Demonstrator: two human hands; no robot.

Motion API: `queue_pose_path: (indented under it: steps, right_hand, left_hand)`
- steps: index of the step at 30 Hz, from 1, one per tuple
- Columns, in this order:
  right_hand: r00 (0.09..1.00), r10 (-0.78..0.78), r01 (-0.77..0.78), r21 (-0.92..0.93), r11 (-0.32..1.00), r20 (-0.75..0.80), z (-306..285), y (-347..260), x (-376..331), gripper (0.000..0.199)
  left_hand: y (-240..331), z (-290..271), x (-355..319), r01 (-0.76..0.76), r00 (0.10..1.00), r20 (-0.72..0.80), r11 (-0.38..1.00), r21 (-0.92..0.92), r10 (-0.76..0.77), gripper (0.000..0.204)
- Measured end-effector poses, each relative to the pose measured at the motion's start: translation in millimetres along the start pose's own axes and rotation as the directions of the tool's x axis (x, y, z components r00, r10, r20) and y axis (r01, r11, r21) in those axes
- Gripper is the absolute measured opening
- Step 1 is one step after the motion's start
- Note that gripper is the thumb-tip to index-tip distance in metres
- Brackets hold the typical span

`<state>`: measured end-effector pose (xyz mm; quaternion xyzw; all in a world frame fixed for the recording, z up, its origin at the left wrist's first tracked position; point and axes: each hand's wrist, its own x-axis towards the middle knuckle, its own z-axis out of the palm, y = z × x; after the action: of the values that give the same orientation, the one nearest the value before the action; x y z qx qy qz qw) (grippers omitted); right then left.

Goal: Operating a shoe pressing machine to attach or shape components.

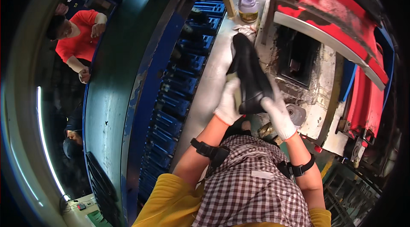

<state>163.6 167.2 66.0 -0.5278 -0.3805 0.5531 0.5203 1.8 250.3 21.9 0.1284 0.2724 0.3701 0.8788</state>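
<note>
A black shoe (pixel 252 73) with a pale sole edge along its left side is held up in front of me, its narrower end pointing away. My left hand (pixel 228 104), in a white glove, is closed on the sole side near the close end. On the other side my right hand (pixel 279 116), also in a white glove, grips the upper by the shoe's opening. The fingers under the shoe are hidden. Below and beyond it runs a metal ledge (pixel 204 99), and a crumpled pale cloth (pixel 244 29) lies past the shoe's far end.
A clear lidded container (pixel 248 9) with yellowish liquid stands at the far end of the ledge. A red-and-white machine (pixel 337 7) with a dark recess is on the right. Leftward are blue slotted racks (pixel 177 86) and a green conveyor belt (pixel 113 94); a person in red (pixel 79 35) stands beyond.
</note>
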Motion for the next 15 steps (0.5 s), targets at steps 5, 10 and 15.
queue_pose_path:
  steps: [5, 10, 15]
  right_hand:
    - [0.946, -0.309, 0.250, -0.819, 0.517, 0.094, -28, 15, -5, 0.067]
    - [0.909, -0.392, -0.023, -0.956, 0.294, -0.143, -54, 35, -12, 0.055]
    - [0.908, -0.357, -0.108, -0.944, 0.311, -0.221, -48, 38, -10, 0.045]
  left_hand:
    - [36, -78, -32, -0.126, 0.900, -0.418, 0.992, 0.022, 0.123, 0.048]
    - [101, -215, 1, -0.169, 0.556, -0.753, 0.935, 0.312, 0.352, 0.039]
    - [181, -291, 32, -0.222, 0.380, -0.713, 0.807, 0.548, 0.589, 0.040]
